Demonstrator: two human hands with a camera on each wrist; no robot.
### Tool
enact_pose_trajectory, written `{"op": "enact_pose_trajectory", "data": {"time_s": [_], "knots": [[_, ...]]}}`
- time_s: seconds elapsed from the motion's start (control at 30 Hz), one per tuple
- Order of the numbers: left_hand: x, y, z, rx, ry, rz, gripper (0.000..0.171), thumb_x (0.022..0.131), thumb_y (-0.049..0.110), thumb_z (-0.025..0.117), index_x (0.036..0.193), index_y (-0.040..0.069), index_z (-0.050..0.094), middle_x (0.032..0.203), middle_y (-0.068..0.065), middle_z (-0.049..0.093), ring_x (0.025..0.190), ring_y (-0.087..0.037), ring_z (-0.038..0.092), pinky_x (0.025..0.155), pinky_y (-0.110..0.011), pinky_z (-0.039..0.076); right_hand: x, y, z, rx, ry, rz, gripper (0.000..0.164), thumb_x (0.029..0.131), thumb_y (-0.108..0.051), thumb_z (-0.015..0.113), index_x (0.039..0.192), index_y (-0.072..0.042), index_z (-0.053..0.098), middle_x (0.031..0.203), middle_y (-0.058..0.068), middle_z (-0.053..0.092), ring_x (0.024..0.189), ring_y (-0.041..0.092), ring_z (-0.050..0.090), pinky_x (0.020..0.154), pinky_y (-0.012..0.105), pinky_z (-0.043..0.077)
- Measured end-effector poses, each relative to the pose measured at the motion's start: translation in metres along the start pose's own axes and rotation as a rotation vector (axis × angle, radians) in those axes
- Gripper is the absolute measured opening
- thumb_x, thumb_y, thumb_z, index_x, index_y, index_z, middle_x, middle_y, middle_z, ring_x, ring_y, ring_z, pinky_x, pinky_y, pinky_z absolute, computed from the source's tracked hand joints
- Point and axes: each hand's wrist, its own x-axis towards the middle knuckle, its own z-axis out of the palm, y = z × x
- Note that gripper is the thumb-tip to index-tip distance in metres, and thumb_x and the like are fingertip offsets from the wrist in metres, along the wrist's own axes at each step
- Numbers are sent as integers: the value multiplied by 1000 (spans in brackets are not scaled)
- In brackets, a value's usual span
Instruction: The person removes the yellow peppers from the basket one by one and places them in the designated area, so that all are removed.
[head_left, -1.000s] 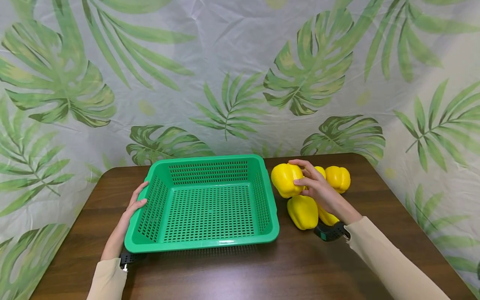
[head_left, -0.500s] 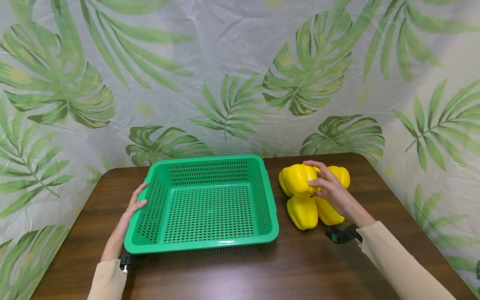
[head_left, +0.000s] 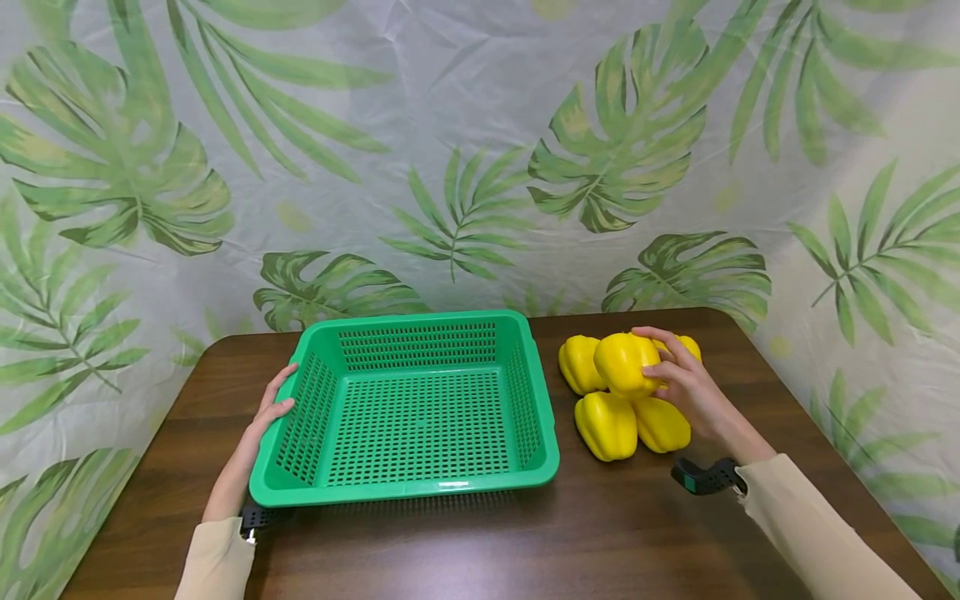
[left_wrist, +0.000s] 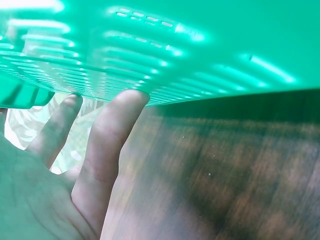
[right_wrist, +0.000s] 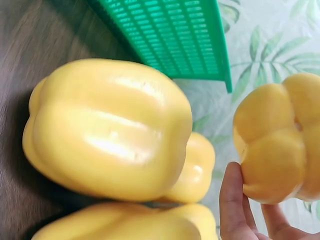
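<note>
My right hand (head_left: 690, 383) holds a yellow bell pepper (head_left: 626, 365) between thumb and fingers, raised over the other peppers. In the right wrist view, this held pepper (right_wrist: 280, 140) is at the right, lobed end facing the camera. Around and below it lie more yellow bell peppers: one at the left back (head_left: 577, 363), a front pepper (head_left: 606, 427), another beside it (head_left: 663, 425), and a partly hidden one behind my hand. At the left, my left hand (head_left: 258, 421) touches the side of a green plastic basket (head_left: 405, 492); its extended fingers (left_wrist: 107, 135) meet the outer slotted wall.
The basket stands on a dark brown wooden table (head_left: 480, 550), with its bare slotted floor showing. Its right side is close to the peppers. Behind the table hangs a pale leaf-print cloth (head_left: 465, 100). Each wrist wears a black strap.
My right hand has moved rightward, away from the basket, carrying the held bell pepper. The left-back pepper, covered before, now shows. My left hand and the basket stay put.
</note>
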Motion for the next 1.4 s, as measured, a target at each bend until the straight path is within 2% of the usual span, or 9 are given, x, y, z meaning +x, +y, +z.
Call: {"op": "enact_pose_trajectory", "data": {"time_s": [0.1,0.2,0.23,0.33,0.37,0.53,0.93,1.23,1.4], "knots": [[14,37,35,1,10,-1,59,94,-3,36,151,12,29,149,-1,30,128,-12,38,97,-22,33,-3,1,-6,11,2,-14,45,98,-3,41,140,-20,41,133,3,35,103,16,49,79,30,48],[10,27,25,1,5,-9,61,94,-6,34,152,12,27,150,0,30,128,-11,39,97,-21,34,-6,2,-12,18,1,-36,45,99,-2,40,140,-19,41,133,3,36,101,15,51,78,29,49],[7,19,17,5,11,-10,62,93,-7,34,152,11,26,150,-3,28,129,-13,38,98,-22,34,-7,2,-13,21,1,-41,44,99,-2,40,140,-18,40,133,3,36,101,15,52,78,29,49],[-24,-59,-58,15,20,-63,67,90,-13,31,152,2,13,155,-12,16,133,-20,34,99,-25,35,-8,2,-19,25,4,-57,44,99,-1,40,140,-17,40,132,3,37,99,14,53,76,29,50],[-30,-74,-72,12,33,-92,68,90,-12,34,153,4,13,155,-13,14,134,-22,32,99,-27,35,-9,2,-21,25,6,-58,44,99,-1,39,140,-17,40,131,3,37,99,14,53,76,29,50],[-47,-116,-112,-25,55,-145,71,90,-8,39,154,7,11,156,-16,7,136,-29,27,100,-31,36,-12,2,-28,23,16,-64,44,99,0,39,141,-16,39,130,3,37,99,13,52,76,29,50],[-34,-81,-79,6,57,-139,68,91,-7,37,153,6,13,155,-16,12,134,-23,32,99,-28,36,-22,9,-47,58,51,-124,45,98,4,36,141,-11,40,128,2,41,99,11,55,77,27,51],[-44,-112,-108,-5,61,-146,71,89,-7,40,154,8,13,156,-16,10,136,-29,29,100,-31,36,-34,15,-65,114,85,-142,45,98,6,33,137,-15,44,128,0,42,95,10,57,74,25,51],[-38,-94,-91,-27,42,-114,69,91,-4,42,153,7,15,155,-14,14,135,-26,30,100,-29,36,-40,20,-73,103,116,-128,44,99,4,34,136,-17,45,126,0,41,92,9,58,72,24,51]]}}
